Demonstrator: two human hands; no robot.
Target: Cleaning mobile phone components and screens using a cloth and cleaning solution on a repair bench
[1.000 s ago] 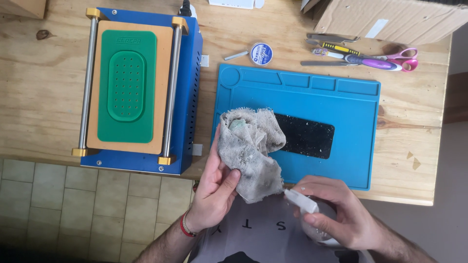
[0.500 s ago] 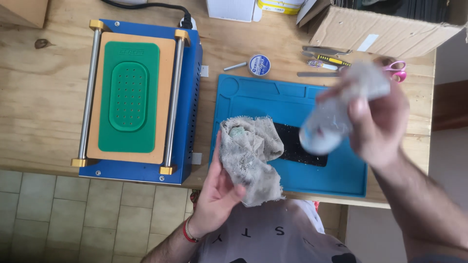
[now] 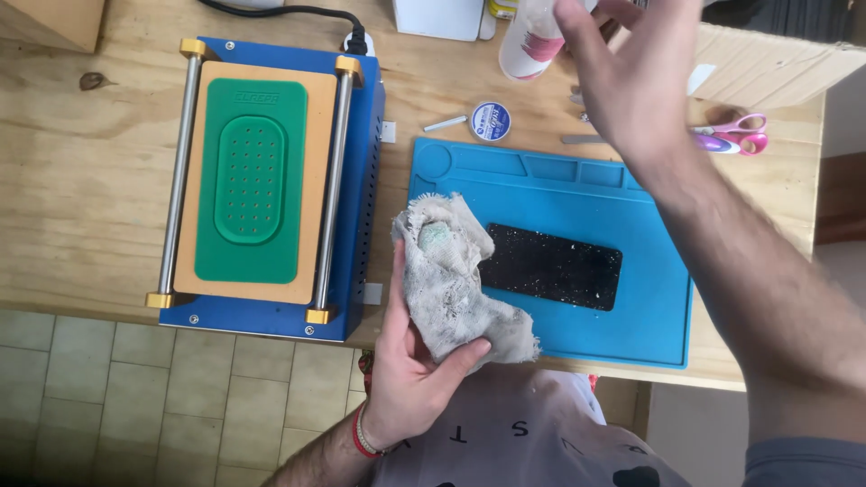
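The left hand [image 3: 410, 361] grips a bunched grey rag [image 3: 451, 275] at the near edge of the table, thumb under the cloth and fingers behind it, the rag's upper fold overlapping the end of a dark, speckled phone screen [image 3: 552, 267] that lies flat on the blue work mat [image 3: 649, 225]. The right hand [image 3: 631, 81] is raised far over the back of the table with its fingers spread at a white squeeze bottle [image 3: 530, 36] — whether it grips the bottle or only touches it I cannot tell. The step in hand looks like wiping the screen, with the cloth poised at its left end. A wiping stroke would call for flat pressure along the panel; the mat's raised rim and the blue machine [image 3: 271, 180] close on the left bound the room, while the mat to the right lies open.
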